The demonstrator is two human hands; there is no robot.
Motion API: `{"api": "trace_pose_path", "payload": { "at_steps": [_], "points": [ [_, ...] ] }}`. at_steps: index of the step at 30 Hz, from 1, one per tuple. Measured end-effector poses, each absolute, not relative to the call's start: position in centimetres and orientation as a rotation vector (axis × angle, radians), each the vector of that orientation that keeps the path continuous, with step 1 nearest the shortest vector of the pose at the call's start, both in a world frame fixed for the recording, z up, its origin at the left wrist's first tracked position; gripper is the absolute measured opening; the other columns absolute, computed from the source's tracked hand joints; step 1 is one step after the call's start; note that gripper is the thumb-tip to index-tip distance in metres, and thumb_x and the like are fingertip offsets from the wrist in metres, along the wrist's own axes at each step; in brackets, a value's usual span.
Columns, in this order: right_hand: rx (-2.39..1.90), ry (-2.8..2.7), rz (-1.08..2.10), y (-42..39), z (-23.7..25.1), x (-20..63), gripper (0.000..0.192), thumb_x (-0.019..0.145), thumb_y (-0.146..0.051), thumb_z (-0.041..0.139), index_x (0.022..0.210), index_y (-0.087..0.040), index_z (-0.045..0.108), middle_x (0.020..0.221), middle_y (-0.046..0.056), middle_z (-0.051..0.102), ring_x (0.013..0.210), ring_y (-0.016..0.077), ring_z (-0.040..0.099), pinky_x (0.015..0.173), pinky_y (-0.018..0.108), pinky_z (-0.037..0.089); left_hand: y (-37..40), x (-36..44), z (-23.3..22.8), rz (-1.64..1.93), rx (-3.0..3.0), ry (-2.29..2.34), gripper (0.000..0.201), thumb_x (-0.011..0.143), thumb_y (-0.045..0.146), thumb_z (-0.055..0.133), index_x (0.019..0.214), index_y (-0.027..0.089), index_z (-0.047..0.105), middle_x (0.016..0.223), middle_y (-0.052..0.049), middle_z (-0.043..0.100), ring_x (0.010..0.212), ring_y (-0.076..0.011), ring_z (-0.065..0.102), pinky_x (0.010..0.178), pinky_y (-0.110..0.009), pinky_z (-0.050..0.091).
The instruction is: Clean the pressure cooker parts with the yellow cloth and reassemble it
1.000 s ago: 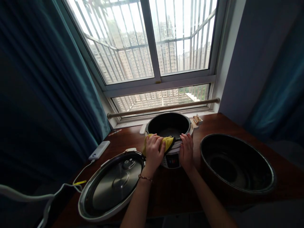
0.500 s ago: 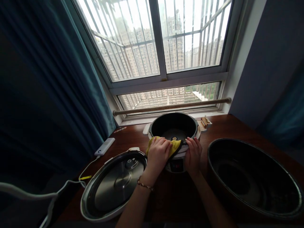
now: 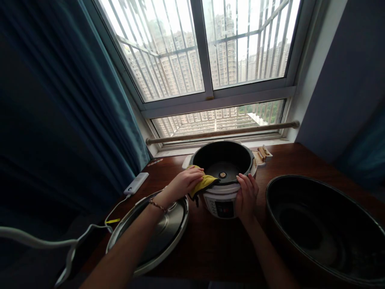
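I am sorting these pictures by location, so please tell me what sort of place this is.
Probably a room in a high-rise home: a blue curtain hangs at left, the barred window looks out on apartment towers, and what looks like an electric pressure cooker stands below it.

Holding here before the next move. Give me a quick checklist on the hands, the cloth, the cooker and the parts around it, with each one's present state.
1. Left hand has the yellow cloth at the cooker's near left rim: ok.
2. Right hand touches the cooker's near right rim: ok.
3. Cooker upright on the table: ok.
4. Lid off the cooker, lying on its left, metal side up: ok.
5. Left forearm out of contact with the lid: cannot tell; it crosses over it in view.
6. Cooker unplugged: cannot tell; no plug of its own is visible and its panel is dim.
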State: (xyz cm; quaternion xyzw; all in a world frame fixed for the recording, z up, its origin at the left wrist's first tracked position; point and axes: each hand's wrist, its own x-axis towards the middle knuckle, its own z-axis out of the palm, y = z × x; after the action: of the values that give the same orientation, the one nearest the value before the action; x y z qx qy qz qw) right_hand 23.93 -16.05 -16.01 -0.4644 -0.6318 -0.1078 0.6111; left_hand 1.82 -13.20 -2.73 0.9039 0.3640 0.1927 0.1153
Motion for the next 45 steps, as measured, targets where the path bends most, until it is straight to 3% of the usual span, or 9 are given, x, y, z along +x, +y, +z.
{"api": "trace_pose_path", "payload": {
  "at_steps": [7,16,26,33,38,42,45],
  "points": [
    [-1.103,-1.467,-0.239,-16.2,-16.0,23.9,0.043,0.084,-0.017,0.031,0.123,-0.016,0.048,0.124,0.011,0.052,0.127,0.026,0.034,0.101,0.049,0.03,-10.3,-0.4,-1.9,0.537,2.6,1.182,0.027,0.086,0.03,0.045,0.103,0.023,0.065,0.118,-0.006,0.061,0.117,-0.0179,0.05,0.105,-0.033,0.034],
    [-1.087,-1.454,-0.249,-16.2,-15.8,23.8,0.041,0.084,-0.017,0.031,0.122,-0.016,0.048,0.123,0.011,0.053,0.127,0.0255,0.035,0.102,0.05,0.029,-7.6,-0.4,-2.8,0.674,2.583,1.39,0.029,0.087,0.027,0.04,0.105,0.025,0.064,0.118,-0.001,0.062,0.111,-0.0151,0.054,0.099,-0.028,0.039],
    [-1.103,-1.434,-0.255,-16.3,-15.8,23.7,0.042,0.084,-0.015,0.03,0.121,-0.016,0.049,0.123,0.011,0.053,0.127,0.0248,0.036,0.102,0.05,0.03,-11.1,0.8,-3.6,0.791,2.725,1.376,0.028,0.089,0.025,0.039,0.086,0.022,0.066,0.112,-0.006,0.062,0.106,-0.0166,0.056,0.095,-0.028,0.041],
    [-1.098,-1.441,-0.253,-16.5,-15.6,23.7,0.04,0.085,-0.015,0.031,0.121,-0.016,0.048,0.123,0.01,0.053,0.127,0.0246,0.035,0.102,0.049,0.03,-12.7,0.4,-3.9,0.71,2.864,1.498,0.029,0.084,0.014,0.048,0.109,0.021,0.06,0.122,-0.009,0.057,0.116,-0.0195,0.05,0.103,-0.036,0.036],
    [-1.1,-1.45,-0.248,-16.5,-15.5,23.6,0.039,0.085,-0.014,0.031,0.121,-0.016,0.048,0.124,0.01,0.053,0.128,0.0244,0.034,0.102,0.049,0.03,-11.5,0.5,-3.9,0.613,2.763,1.673,0.034,0.087,0.016,0.043,0.119,0.021,0.054,0.127,-0.008,0.055,0.117,-0.0178,0.05,0.1,-0.031,0.038],
    [-1.089,-1.446,-0.248,-16.5,-15.6,23.6,0.04,0.085,-0.014,0.031,0.122,-0.016,0.047,0.124,0.011,0.052,0.128,0.0245,0.034,0.103,0.049,0.029,-10.3,0.8,-3.1,0.541,2.724,1.68,0.031,0.087,0.02,0.043,0.114,0.024,0.059,0.121,-0.006,0.059,0.11,-0.0181,0.056,0.096,-0.028,0.04],
    [-1.087,-1.445,-0.258,-16.4,-15.6,23.7,0.04,0.086,-0.014,0.031,0.122,-0.016,0.047,0.123,0.01,0.052,0.127,0.0249,0.034,0.102,0.05,0.03,-9.1,1.1,-2.3,0.52,2.691,1.719,0.024,0.086,0.022,0.046,0.102,0.022,0.064,0.104,-0.006,0.067,0.097,-0.0187,0.062,0.086,-0.026,0.045]
  ]
}}
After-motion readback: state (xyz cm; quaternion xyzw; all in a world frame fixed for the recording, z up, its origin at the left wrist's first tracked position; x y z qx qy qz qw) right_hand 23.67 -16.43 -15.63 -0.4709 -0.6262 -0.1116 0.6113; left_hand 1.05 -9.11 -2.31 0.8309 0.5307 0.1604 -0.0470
